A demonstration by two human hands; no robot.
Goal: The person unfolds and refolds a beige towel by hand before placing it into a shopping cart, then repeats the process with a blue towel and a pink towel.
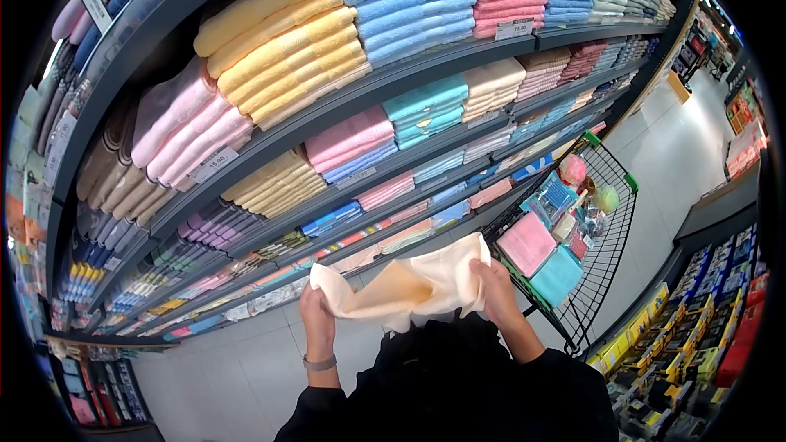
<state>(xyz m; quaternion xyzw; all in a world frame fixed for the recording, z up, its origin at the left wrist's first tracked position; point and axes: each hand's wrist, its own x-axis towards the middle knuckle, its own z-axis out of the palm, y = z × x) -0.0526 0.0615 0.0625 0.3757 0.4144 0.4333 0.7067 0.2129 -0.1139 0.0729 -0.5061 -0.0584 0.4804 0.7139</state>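
A cream towel (401,290) is stretched between my two hands in front of my body, sagging and creased in the middle. My left hand (315,304) grips its left end, with a band on the wrist below. At the opposite end, my right hand (495,282) pinches the cloth near its upper corner. Both sets of fingers are closed on the fabric and partly covered by it. Beyond the towel are shelves with folded stacks, among them yellow towels (286,49), blue towels (409,4) and pink towels (192,127).
To the right stands a black wire shopping cart (602,282) holding a pink folded towel (526,243), a teal one (558,276) and packaged goods. A long dark shelf unit (327,106) curves along the left. Packaged goods (679,344) fill a lower-right display. Tiled floor (221,376) runs between.
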